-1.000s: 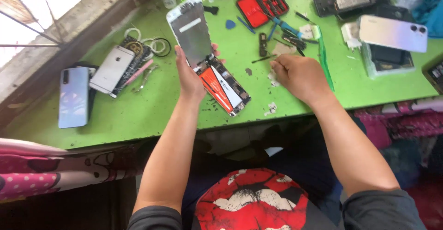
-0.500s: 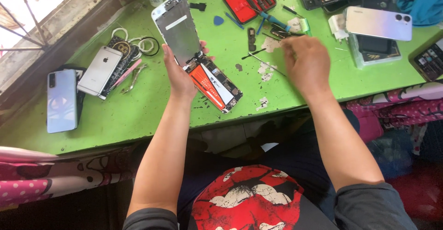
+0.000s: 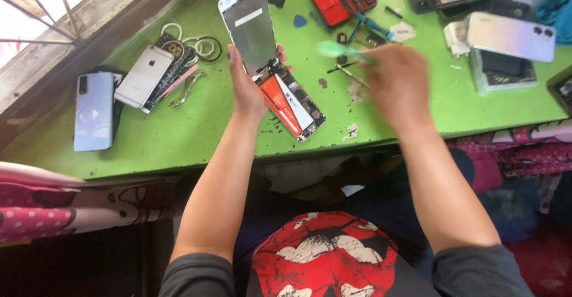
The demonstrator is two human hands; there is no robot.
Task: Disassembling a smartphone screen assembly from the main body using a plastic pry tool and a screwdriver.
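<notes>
The left hand point(image 3: 247, 91) gripped the opened phone point(image 3: 292, 103) on the green desk point(image 3: 196, 124), its fingers wrapped round the lifted screen panel point(image 3: 253, 29). The right hand point(image 3: 399, 85), blurred, seemed to pinch a green tool point(image 3: 336, 50) just beside it. Holding the panel propped steady would best protect its hinge side while the tool worked.

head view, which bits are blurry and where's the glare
Head view: the right hand and the green tool it holds are smeared by motion blur; the left hand and the opened phone stay sharp; daylight blows out the window corner at upper left.
</notes>
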